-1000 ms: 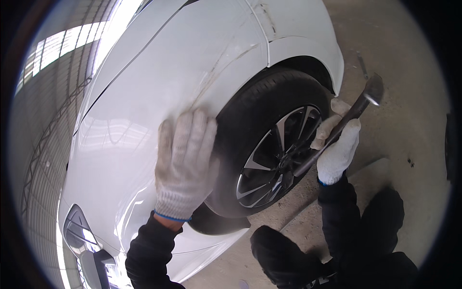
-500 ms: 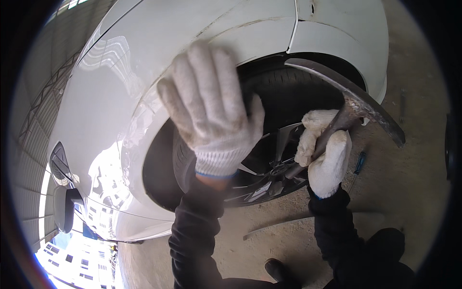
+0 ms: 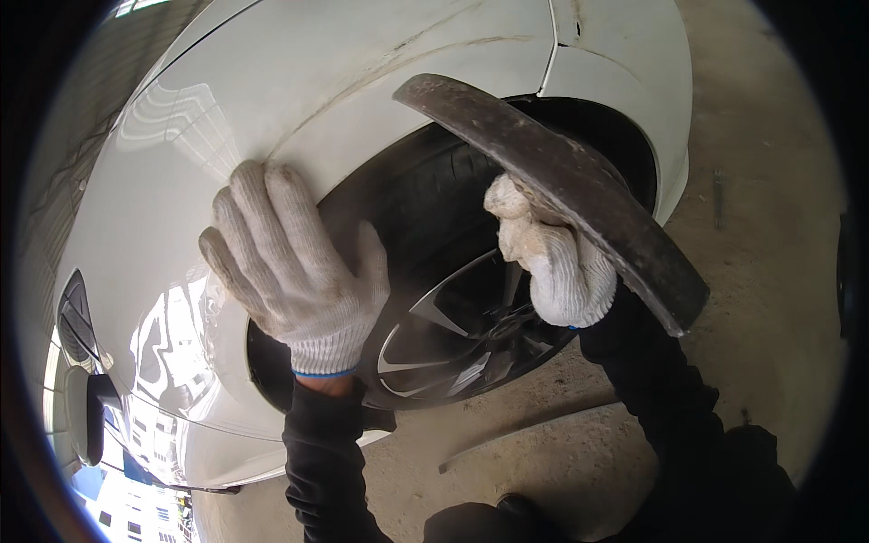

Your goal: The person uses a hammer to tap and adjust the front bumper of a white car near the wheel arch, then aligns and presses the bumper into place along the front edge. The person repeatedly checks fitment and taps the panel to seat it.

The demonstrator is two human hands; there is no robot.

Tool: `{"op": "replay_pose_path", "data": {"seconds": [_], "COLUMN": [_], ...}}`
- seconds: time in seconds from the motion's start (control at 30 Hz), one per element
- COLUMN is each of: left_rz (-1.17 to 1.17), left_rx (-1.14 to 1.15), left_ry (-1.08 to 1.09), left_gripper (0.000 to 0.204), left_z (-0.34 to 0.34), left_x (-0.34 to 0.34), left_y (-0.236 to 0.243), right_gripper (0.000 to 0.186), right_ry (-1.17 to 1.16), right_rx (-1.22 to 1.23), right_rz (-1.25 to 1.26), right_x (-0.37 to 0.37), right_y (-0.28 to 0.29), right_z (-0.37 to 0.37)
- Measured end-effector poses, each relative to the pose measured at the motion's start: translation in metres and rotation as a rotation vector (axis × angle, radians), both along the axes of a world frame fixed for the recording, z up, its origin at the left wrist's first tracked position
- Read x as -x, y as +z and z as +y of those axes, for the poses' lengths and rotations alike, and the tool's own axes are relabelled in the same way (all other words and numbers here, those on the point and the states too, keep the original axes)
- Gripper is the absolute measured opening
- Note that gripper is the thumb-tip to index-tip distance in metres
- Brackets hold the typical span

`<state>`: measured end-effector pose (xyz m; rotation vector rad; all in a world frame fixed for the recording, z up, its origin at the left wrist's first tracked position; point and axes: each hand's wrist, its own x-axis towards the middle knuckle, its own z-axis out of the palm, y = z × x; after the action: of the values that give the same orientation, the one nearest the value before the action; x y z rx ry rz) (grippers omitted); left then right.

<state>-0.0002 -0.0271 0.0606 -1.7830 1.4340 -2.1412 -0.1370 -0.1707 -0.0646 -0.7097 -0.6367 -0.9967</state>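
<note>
Left hand [image 3: 294,271] in a white knit glove, fingers spread and laid flat against the white car fender [image 3: 226,136], right at the upper edge of the wheel arch. Thumb reaching out over the dark gap toward the tyre [image 3: 425,190]. Palm pressed to the panel, nothing held in it. Blue trim at the glove cuff, black sleeve below.

Right hand [image 3: 552,262], gloved the same way, closed in a fist around a long dark metal bar [image 3: 561,190] (flat, rough, rust-toned along its face). Bar slanting from upper left to lower right across the wheel opening, upper end lying over the arch lip near the fender, lower end jutting out past the hand over the concrete floor [image 3: 769,226]. Whether the upper tip touches the panel: cannot tell.

Behind both hands, black tyre and a dark alloy wheel [image 3: 453,335] with silver-edged spokes, tucked under the arch. Panel seam running down the body just right of the bar's upper end. At lower left, a side mirror [image 3: 86,407] and reflections of buildings in the glossy paint. On the floor below the wheel, a thin curved strip [image 3: 525,434] lying loose, well apart from either hand.
</note>
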Motion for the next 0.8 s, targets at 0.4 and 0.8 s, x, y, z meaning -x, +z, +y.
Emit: {"op": "replay_pose_path", "data": {"seconds": [0.4,0.8], "left_rz": [0.078,0.08], "left_rx": [0.121,0.135], "left_ry": [-0.071,-0.048], "left_gripper": [0.082,0.085], "left_z": [-0.002,-0.003], "left_x": [-0.006,-0.005], "left_y": [-0.017,-0.02], "right_gripper": [0.02,0.021], "right_ry": [-0.829,-0.944], "right_rx": [0.115,0.178], "right_rz": [0.265,0.376], "right_x": [-0.004,-0.009], "right_y": [0.028,0.036], "right_z": [0.032,0.036]}}
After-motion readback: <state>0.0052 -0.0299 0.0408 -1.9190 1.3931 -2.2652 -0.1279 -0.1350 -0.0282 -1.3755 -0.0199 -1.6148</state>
